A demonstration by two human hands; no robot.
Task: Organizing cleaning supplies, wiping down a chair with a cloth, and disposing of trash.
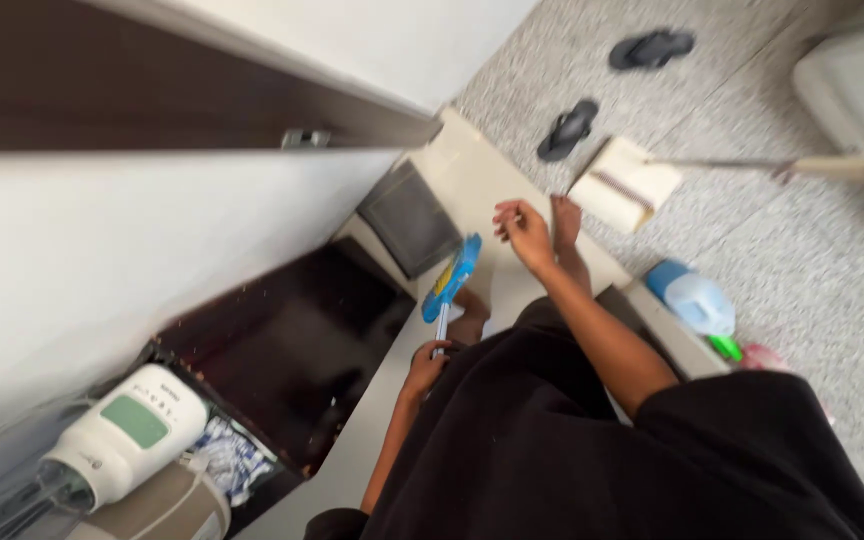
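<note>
View: head camera looking steeply down; frame blurred, fine detail lost.
Left hand (pixel 426 364): low against the black garment (pixel 552 450), forearm bent up from the lower edge, fingers wrapped shut round the thin pale handle of the blue brush.
Blue and yellow plastic brush (pixel 451 277): held upright and tilted right, head above the pale cream ledge (pixel 472 175), beside the dark recess (pixel 292 340).
Right hand (pixel 523 230): arm stretched forward and up from the body, wrist bent, fingers loosely curled; holds nothing that I can make out; whether it touches the ledge cannot be told.
Bare foot (pixel 565 222): just right of the right hand, on the ledge edge.
White appliance with pale green rounded label panel (pixel 122 440): lower left, lying tilted.
Blue and white patterned packet (pixel 232 458): just right of the appliance, crumpled.
Translucent plastic jug with blue cap (pixel 694 298): on the speckled grey floor (pixel 812 270), right of the forearm; a small green item (pixel 724 347) just below it.
Cream spiral-bound notebook (pixel 624 183): on the floor, above the jug.
Pair of dark sandals (pixel 607 85): top of floor, apart from each other.
Long pale stick (pixel 782 165): lies across the floor at right.
</note>
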